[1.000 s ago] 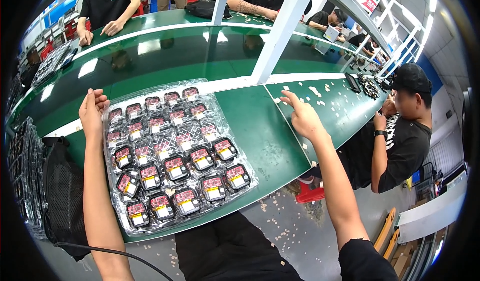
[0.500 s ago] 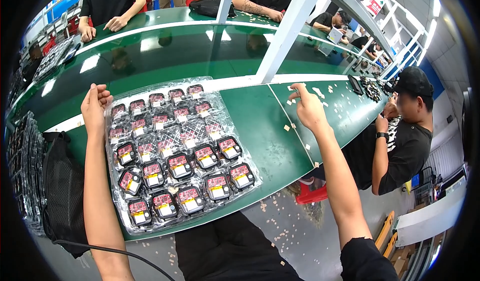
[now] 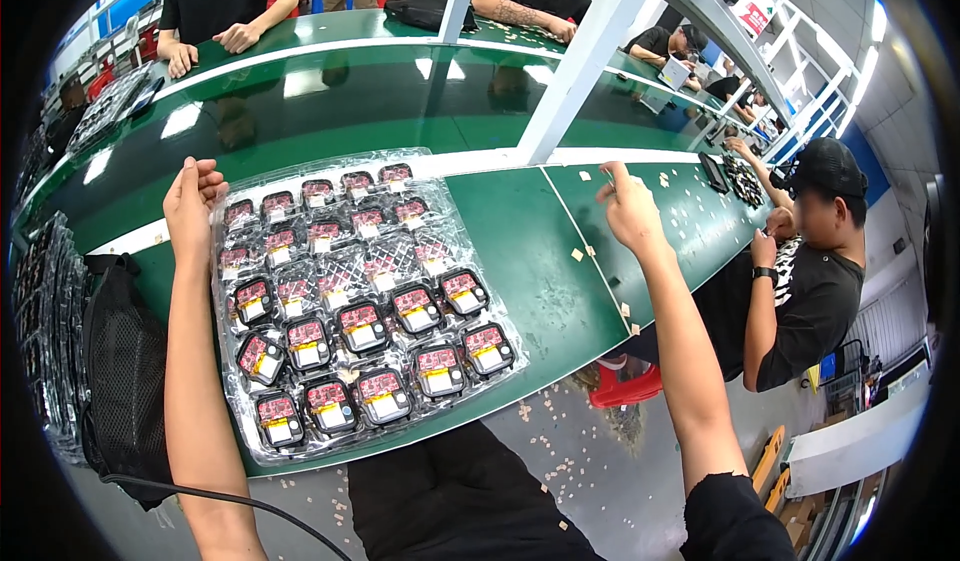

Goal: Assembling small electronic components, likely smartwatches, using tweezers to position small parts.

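A clear plastic tray (image 3: 462,223) lies on the green bench in front of me. Its pockets hold rows of small black-framed electronic units (image 3: 362,328), each with a red board and a white-and-yellow block. My left hand (image 3: 193,206) is raised by the tray's far left corner, fingers loosely bent, with nothing visible in it. Whether it touches the tray's edge I cannot tell. To the right of the tray, my right hand (image 3: 632,211) hovers above the bench, its forefinger stretched and the other fingers partly curled. I see nothing in that hand.
Small pale square pieces (image 3: 577,255) are scattered on the bench and floor. A black mesh bag (image 3: 125,381) hangs at the left by stacked trays (image 3: 50,331). A white post (image 3: 590,66) rises behind the bench. A co-worker (image 3: 815,261) sits at the right; others work across.
My right hand has shifted slightly to the right. My left hand stays by the tray corner. The co-worker at the right has stretched an arm out toward the dark parts.
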`<state>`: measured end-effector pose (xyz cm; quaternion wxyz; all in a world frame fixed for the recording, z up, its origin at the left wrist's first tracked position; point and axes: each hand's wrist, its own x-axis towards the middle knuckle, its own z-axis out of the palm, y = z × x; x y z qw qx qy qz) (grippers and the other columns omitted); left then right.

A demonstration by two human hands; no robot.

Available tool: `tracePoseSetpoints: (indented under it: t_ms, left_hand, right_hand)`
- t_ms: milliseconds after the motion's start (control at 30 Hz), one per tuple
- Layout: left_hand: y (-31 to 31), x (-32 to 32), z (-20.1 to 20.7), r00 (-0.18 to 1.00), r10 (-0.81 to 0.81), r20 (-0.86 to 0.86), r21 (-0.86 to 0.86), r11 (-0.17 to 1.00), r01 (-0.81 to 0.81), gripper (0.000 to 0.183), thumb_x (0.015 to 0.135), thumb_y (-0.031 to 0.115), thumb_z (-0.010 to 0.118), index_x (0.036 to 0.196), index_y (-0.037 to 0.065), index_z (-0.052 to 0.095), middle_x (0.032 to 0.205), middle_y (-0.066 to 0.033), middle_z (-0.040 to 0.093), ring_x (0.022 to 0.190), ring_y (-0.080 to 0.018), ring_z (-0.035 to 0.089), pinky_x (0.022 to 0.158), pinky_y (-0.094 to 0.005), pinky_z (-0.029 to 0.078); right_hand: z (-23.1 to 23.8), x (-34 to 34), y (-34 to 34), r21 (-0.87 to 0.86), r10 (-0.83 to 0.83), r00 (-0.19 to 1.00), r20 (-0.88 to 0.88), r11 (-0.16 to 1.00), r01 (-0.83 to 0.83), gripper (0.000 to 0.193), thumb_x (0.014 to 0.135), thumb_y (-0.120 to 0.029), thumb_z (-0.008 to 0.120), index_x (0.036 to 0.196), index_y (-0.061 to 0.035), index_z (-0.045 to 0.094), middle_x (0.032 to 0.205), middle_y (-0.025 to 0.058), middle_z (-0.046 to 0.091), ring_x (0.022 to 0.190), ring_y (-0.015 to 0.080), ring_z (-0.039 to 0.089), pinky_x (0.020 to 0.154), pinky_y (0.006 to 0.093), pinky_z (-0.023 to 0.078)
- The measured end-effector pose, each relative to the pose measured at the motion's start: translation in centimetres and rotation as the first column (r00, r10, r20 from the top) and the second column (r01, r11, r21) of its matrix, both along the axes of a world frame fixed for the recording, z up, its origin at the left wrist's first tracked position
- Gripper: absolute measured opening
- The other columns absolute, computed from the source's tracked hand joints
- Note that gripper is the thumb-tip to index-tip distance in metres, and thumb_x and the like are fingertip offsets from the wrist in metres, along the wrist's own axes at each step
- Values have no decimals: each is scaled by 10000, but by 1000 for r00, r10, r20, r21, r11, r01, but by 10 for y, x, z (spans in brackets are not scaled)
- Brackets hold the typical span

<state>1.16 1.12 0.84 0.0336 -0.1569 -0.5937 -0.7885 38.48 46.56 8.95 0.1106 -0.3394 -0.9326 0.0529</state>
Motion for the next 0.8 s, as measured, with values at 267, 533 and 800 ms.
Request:
tracePoseSetpoints:
  t_ms: [267,533,800]
  left_hand:
    - [4,-1,1,1000,20,12,-5,1000,-20,414,1075,366,522,1071,-24,662,893,-56,647,790,-119,626,771,-261,539]
    - [-2,-5,0,1000,5,-7,-14,1000,-5,413,1079,360,515,1081,-25,664,901,-57,646,811,-122,630,786,-266,544]
    - [1,-6,-2,1000,-1,-1,3,1000,1,413,1080,359,513,1082,-26,664,900,-57,645,808,-122,628,779,-261,539]
  right_hand:
    - [-12,-12,61,85,82,984,-159,994,-69,359,906,-16,475,1242,-116,550,958,250,717,904,456,680,809,558,511]
    - [-2,5,70,-13,-90,995,34,996,90,438,873,-45,494,1301,-117,552,1082,242,712,1032,438,667,887,534,514]
    - [-2,31,68,78,63,997,-35,995,-61,462,840,10,476,1278,-69,600,1033,168,753,1026,385,695,932,464,526]
